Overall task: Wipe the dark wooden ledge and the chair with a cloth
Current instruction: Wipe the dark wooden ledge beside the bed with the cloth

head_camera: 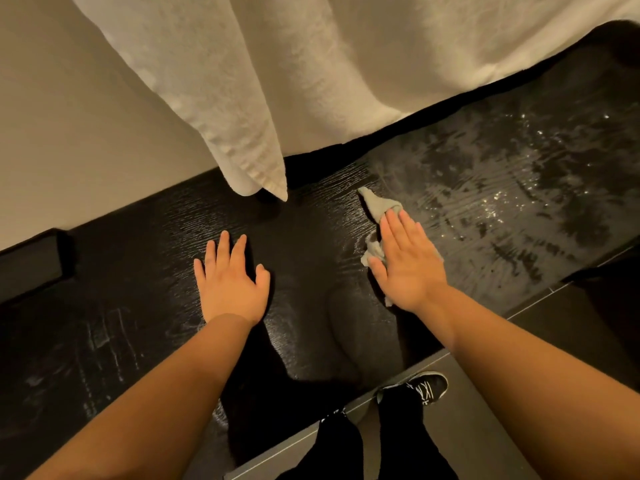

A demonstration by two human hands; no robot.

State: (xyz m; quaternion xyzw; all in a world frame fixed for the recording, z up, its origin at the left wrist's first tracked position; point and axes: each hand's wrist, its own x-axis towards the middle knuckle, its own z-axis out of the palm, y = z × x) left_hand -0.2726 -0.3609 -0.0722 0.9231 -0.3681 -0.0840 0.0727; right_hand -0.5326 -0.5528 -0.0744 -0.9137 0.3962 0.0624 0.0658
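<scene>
While your right hand [405, 261] lies flat with its fingers straight and close together, it presses a small grey crumpled cloth [377, 216] down onto the dark, grained wooden ledge [311, 244], roughly midway between the ledge's back and front edges. The cloth pokes out beyond your fingertips toward the back edge and beside your thumb; the rest is hidden under your palm. To the right of that hand the ledge shines with wet streaks and small bright droplets running toward its right end. Your left hand [230, 282] rests palm down on the drier wood to the left, fingers slightly spread, holding nothing, well apart from the cloth. Along the back edge hangs a cream textured curtain [311, 71], one folded corner ending just above the ledge between your two hands. Below the front edge you can see your black trouser legs and a black lace-up shoe [420, 386] on the grey floor [474, 427].
</scene>
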